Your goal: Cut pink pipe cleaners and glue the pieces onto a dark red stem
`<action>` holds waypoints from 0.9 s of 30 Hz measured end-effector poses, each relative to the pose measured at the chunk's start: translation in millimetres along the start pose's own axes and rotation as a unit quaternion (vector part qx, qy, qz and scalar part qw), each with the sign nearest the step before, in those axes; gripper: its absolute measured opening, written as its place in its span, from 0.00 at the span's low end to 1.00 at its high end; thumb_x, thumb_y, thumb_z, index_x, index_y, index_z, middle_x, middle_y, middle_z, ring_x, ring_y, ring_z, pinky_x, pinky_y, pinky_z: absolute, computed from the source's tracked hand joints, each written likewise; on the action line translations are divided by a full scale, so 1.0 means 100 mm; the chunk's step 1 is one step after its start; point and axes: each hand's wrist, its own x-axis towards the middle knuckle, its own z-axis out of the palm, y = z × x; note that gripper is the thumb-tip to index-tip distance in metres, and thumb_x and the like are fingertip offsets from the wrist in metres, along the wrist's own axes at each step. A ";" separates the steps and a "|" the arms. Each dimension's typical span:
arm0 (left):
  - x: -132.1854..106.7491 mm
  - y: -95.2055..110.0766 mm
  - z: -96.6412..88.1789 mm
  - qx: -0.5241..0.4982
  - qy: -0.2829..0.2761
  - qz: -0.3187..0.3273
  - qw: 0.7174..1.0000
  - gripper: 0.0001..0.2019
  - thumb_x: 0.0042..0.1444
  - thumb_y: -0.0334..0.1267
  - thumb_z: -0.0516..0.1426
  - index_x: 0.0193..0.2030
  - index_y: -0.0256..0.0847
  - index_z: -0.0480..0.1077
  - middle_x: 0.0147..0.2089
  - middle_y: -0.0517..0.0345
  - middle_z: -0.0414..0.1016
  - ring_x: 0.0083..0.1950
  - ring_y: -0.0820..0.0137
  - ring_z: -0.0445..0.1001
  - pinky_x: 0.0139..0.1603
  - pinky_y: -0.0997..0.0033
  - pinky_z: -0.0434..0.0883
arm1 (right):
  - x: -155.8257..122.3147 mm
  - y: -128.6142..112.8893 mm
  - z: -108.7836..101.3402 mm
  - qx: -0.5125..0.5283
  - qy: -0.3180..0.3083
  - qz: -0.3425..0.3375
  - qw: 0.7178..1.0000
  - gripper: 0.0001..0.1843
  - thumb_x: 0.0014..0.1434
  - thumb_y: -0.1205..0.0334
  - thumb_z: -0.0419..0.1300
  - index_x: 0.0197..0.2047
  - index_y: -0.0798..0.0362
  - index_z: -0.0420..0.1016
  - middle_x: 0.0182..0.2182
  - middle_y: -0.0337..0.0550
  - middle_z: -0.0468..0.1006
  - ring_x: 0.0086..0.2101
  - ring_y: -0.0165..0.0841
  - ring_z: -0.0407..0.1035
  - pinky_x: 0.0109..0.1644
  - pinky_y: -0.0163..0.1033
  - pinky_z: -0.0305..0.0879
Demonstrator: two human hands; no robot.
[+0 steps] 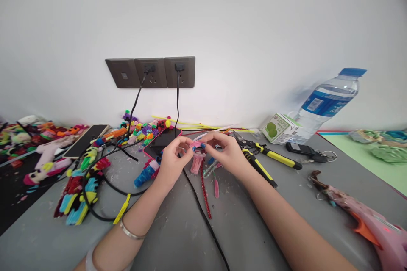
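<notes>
Both hands meet over the middle of the grey table, fingertips with blue nails close together. Between them is a small pink pipe-cleaner piece [196, 144]. My left hand [174, 159] pinches its left end, and my right hand [224, 150] pinches the right end. Just below the fingers is a larger pink fuzzy bundle [197, 164]; whether it joins the held piece I cannot tell. A red tinsel pipe cleaner [205, 192] lies under the hands, with a small pink loop-like piece [216, 188] and a silvery-green tinsel strand [210, 170] beside it.
Yellow-black pliers [276, 156], keys [307, 151], a juice carton [276, 128] and a water bottle [329, 103] stand or lie right. A pink glue gun [365, 216] is at front right. Colourful pipe-cleaner figures [79, 194], a phone [86, 141] and black cables [203, 216] lie left and centre.
</notes>
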 end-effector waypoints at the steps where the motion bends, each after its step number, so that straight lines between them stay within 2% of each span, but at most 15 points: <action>1: 0.00 0.00 0.00 0.000 0.000 -0.001 1.000 0.05 0.53 0.35 0.60 0.37 0.40 0.72 0.35 0.57 0.73 0.34 0.72 0.70 0.34 0.74 0.67 | 0.00 0.00 0.00 0.001 -0.001 0.001 1.000 0.06 0.58 0.64 0.58 0.37 0.52 0.78 0.35 0.44 0.81 0.37 0.35 0.74 0.41 0.40 0.69; 20: 0.01 0.01 0.00 0.016 0.007 0.009 1.000 0.04 0.51 0.34 0.60 0.35 0.39 0.73 0.34 0.58 0.74 0.31 0.73 0.68 0.31 0.75 0.65 | -0.01 0.01 0.01 -0.005 0.004 0.002 1.000 0.07 0.58 0.65 0.58 0.36 0.52 0.77 0.35 0.44 0.81 0.36 0.35 0.73 0.39 0.40 0.68; 27: 0.00 0.01 -0.01 0.027 0.008 0.013 1.000 0.03 0.53 0.34 0.59 0.35 0.40 0.73 0.32 0.60 0.73 0.31 0.73 0.68 0.33 0.73 0.66 | -0.02 0.00 0.01 -0.002 0.003 0.000 1.000 0.06 0.58 0.66 0.57 0.36 0.52 0.76 0.35 0.44 0.81 0.35 0.35 0.73 0.39 0.41 0.68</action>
